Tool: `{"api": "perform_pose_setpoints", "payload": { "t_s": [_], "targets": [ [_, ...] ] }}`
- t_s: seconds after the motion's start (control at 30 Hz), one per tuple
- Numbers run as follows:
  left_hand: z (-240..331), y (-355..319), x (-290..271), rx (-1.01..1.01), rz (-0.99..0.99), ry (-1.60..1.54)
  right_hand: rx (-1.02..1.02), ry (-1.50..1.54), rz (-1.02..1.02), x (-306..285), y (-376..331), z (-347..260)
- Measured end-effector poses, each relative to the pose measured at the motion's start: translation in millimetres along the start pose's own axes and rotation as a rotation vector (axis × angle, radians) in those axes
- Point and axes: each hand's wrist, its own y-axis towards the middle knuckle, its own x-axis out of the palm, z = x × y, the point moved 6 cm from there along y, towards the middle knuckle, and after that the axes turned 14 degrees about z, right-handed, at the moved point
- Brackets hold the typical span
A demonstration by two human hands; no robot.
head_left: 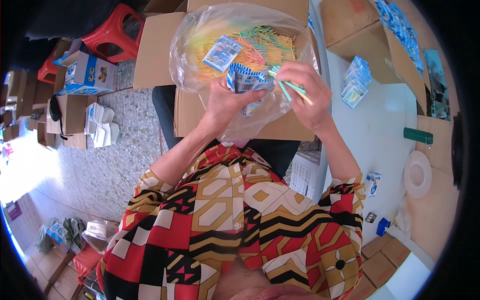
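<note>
Apparently the work is partway through: a small blue-and-white printed plastic packet (246, 79) is in hand above the bag, while a bundle of thin mint-green and pale-yellow sticks (287, 86) sits outside it, beside its right edge. Whether the packet is open at the top, or already holds some sticks, I cannot tell. Another blue-and-white packet (223, 53) lies on the heap of loose pastel sticks (272, 46) in the large clear plastic bag (186, 60) lining a brown cardboard carton (159, 50). Much of that heap, in yellow, pink and green, remains loose. A cluster of similar packets (356, 82), some with coloured sticks showing through, rests on the pale, glossy surface (370, 137) to the right; these look filled, and more blue packets (400, 26) are piled by the cardboard at upper right.

Both forearms angle inward with elbows bent, so the hands nearly meet over the near part of the bag. The left hand (222, 102) grips the packet, thumb laid across its front and pointing right, the fingers mostly hidden behind. The right hand (309, 92) is bent at the wrist with fingers curled, pinching the sticks between thumb and fingers; they fan slightly, and their upper ends point toward the packet.
</note>
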Motion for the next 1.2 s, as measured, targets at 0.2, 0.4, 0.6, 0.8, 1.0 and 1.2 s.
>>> {"api": "perform_pose_setpoints", "payload": {
  "t_s": [0.2, 0.4, 0.6, 0.8, 1.0, 1.2],
  "targets": [
    [-7.6, 1.5, -4.1, 0.000, -0.017, 0.024, 0.153, 0.147, -0.094, 1.3, 2.3, 6.9],
    [0.2, 5.9, -3.9, 0.233, -0.057, 0.209, 0.490, 0.162, -0.280, 6.2, -3.1, 25.9],
    [5.9, 11.4, -1.8, 0.359, -0.072, 0.342, 0.810, 0.199, -0.390, 13.2, 10.2, 32.9],
    [15.0, 12.8, 2.2, 0.463, -0.151, 0.466, 0.778, 0.362, -0.460, 17.4, 20.8, 38.0],
    [17.0, 13.3, 5.3, 0.501, -0.283, 0.481, 0.800, 0.308, -0.518, 19.5, 16.5, 44.2],
    [22.1, 8.8, 9.7, 0.338, -0.223, 0.333, 0.704, 0.336, -0.398, 17.0, 18.3, 38.4]
  ]
}}
